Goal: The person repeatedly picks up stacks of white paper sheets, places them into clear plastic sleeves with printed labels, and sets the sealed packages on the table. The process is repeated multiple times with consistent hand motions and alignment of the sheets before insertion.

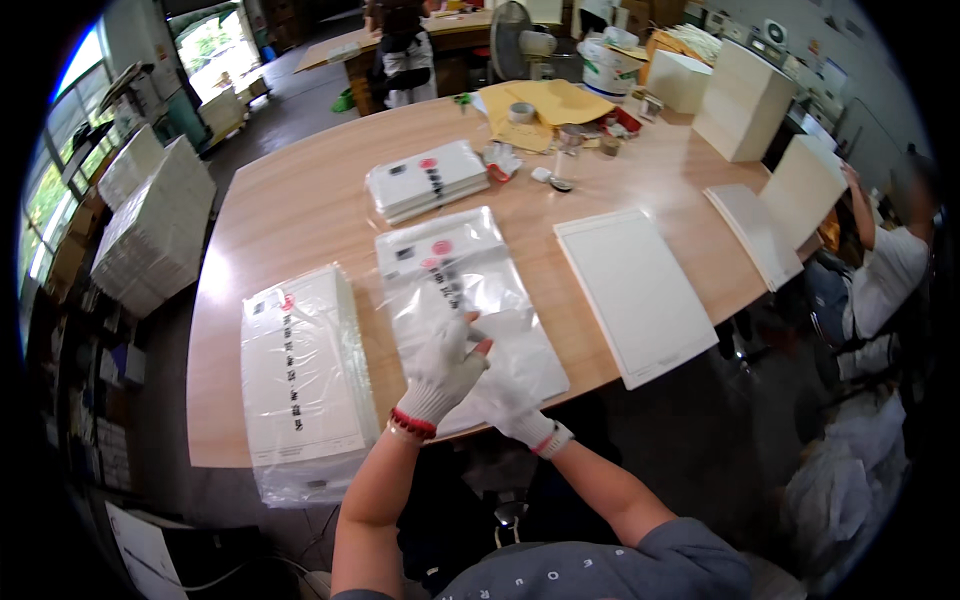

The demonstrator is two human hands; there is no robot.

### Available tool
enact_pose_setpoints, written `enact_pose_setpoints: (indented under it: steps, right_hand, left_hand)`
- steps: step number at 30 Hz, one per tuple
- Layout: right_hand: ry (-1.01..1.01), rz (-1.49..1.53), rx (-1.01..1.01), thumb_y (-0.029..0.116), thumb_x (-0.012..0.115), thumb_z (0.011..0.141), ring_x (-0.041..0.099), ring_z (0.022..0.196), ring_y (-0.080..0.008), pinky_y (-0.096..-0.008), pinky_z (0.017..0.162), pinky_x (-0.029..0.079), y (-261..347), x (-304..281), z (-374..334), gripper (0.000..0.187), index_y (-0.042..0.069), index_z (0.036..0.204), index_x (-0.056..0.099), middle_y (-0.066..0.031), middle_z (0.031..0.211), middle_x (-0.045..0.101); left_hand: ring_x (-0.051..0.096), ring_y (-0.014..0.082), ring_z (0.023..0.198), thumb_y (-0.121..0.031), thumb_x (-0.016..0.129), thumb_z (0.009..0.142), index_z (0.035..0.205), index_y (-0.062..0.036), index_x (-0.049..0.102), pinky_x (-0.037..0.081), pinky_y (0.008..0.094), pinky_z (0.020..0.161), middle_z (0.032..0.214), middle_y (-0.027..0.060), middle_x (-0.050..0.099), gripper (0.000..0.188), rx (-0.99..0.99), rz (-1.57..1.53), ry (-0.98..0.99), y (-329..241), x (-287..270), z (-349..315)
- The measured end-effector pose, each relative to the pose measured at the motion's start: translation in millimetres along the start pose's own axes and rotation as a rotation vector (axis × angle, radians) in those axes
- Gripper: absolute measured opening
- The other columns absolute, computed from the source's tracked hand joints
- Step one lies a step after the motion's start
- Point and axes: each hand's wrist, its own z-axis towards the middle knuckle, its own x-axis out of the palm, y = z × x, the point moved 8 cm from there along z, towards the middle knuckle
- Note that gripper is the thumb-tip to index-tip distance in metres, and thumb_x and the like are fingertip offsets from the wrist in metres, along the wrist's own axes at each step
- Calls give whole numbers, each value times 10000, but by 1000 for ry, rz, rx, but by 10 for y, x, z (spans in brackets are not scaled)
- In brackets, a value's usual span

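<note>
My left hand (443, 368), in a white knit glove with bare fingertips, is over a stack of clear plastic bags (420, 262) with black and red print. Its thumb and a finger point right and stand apart; I see nothing held between them. My right hand (512, 408), also gloved, is low at the near end of the same bags, beside the left. Its fingers blend into the shiny plastic and cannot be made out. To the left is a stack of bagged white sheets (305, 370); to the right, a bare stack of white sheets (637, 297).
A smaller bagged stack (428, 180) sits farther back on the wooden table (300, 195). Tape (521, 112), yellow paper (560, 100) and a white bucket (608, 70) stand behind. At right, a co-worker (885, 260) touches a tilted white stack (803, 190).
</note>
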Motion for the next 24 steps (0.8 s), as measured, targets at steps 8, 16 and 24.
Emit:
enact_pose_setpoints:
  steps: [8,16,24]
  right_hand:
    - [-17,-866,180,197,693,729,491,1075,-365,-441,889,415,-204,-1910,-773,533,48,1193,476,-175,1188,494]
    - [85,-633,283,391,713,694,571,943,-327,-406,824,454,-733,-2557,-741,551,53,1099,556,-144,971,609]
    - [191,-1031,-91,297,558,845,582,614,-296,-384,548,482,253,-2140,-630,186,130,887,629,-116,743,608]
  left_hand:
    - [579,314,896,-106,709,685,1110,-69,550,478,388,775,964,118,600,455,342,313,-519,-327,-350,-822]
    - [629,232,799,-38,631,755,948,-97,632,500,303,702,858,83,638,201,331,-72,-26,-677,499,-1245]
    - [536,253,1033,-338,432,951,1206,-45,449,441,384,921,1137,113,555,390,-750,-1714,548,-349,2515,-1151]
